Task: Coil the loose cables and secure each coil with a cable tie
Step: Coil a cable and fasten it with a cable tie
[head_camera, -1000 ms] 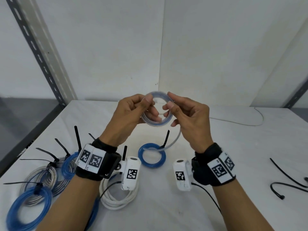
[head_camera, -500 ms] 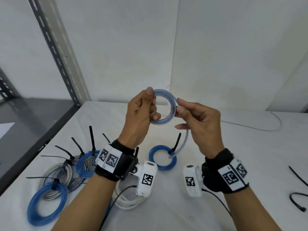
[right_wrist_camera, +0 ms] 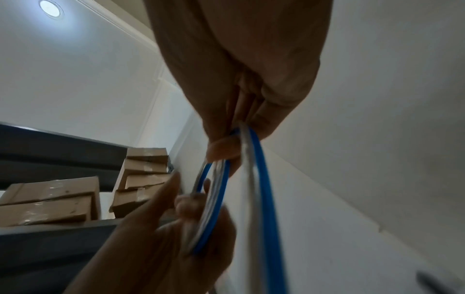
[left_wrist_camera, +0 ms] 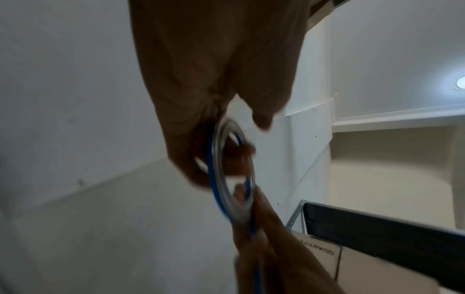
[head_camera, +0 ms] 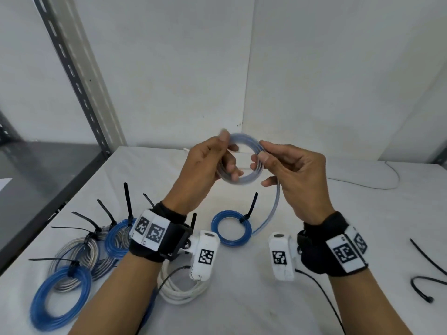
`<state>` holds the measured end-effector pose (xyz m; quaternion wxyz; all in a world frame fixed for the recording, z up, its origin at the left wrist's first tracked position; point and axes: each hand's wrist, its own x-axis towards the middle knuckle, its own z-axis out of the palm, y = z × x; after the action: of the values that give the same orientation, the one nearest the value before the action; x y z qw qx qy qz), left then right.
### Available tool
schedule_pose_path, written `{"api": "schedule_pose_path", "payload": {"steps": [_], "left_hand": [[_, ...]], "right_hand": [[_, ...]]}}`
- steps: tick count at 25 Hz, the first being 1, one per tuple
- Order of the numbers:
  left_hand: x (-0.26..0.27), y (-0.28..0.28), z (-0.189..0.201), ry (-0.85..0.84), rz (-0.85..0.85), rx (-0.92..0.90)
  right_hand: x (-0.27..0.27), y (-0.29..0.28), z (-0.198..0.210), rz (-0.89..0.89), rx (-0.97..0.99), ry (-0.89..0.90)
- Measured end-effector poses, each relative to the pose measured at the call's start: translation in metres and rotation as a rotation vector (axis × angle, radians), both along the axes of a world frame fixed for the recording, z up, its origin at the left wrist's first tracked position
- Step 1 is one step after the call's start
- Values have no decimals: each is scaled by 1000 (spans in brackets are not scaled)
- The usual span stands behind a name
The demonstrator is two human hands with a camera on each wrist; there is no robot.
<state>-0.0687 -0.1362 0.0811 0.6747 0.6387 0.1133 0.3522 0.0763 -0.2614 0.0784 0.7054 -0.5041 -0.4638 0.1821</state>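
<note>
While you wind the blue-and-clear cable (head_camera: 244, 160) into a small ring in the air above the white table (head_camera: 338, 238), keep each new loop the same size as the ones under it. Your left hand (head_camera: 205, 165) pinches the left side of the ring, thumb on top and fingers curled through the middle. Your right hand (head_camera: 290, 170) pinches the right side between thumb and first finger. The rest of the cable, the loose tail (head_camera: 271, 213), hangs down from your right hand to the table.

I think the winding is not done yet, since that tail is still free. Let the tail slide through your right fingers and lay it flat on the ring. Hold tight with the left hand so the loops do not spring open.

Just below sits a blue coil (head_camera: 231, 229) that is tied already. More tied coils (head_camera: 79, 252) lie to your left, and a white coil (head_camera: 181, 290) sits under your left wrist. Spare black ties (head_camera: 425, 281) wait on the table far to your right. You will need one next.
</note>
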Motion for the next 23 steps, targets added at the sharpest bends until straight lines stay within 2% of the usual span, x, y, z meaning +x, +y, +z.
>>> {"api": "schedule_pose_path", "payload": {"steps": [2,4,6,8,11,13,16,19,21,23], "left_hand": [[-10,4,1,194,-94,243],[-13,2,-1,324,-168,353],[-9,0,-2,277,-109,367],[-6,3,-2,121,0,288],[-2,7,-1,-99,41,25],[4,0,-2,-183,52,-105],[13,-9,-5,-221,67,-163],[3,-2,-2,-52,-51,-115],[-7,2,0,143,-130,92],[-11,0,1,276,-171,242]], "right_hand": [[9,-8,4,69,-115,-162],[10,-10,3,97,-205,-275],[7,-7,2,63,-170,-239],[5,-2,1,17,-71,-98],[-6,6,-4,13,18,78],[-20,12,-10,-1,53,148],[-28,15,-9,-72,91,158],[-6,1,2,11,31,37],[6,-10,7,130,-116,-144],[10,-13,7,166,-200,-251]]}}
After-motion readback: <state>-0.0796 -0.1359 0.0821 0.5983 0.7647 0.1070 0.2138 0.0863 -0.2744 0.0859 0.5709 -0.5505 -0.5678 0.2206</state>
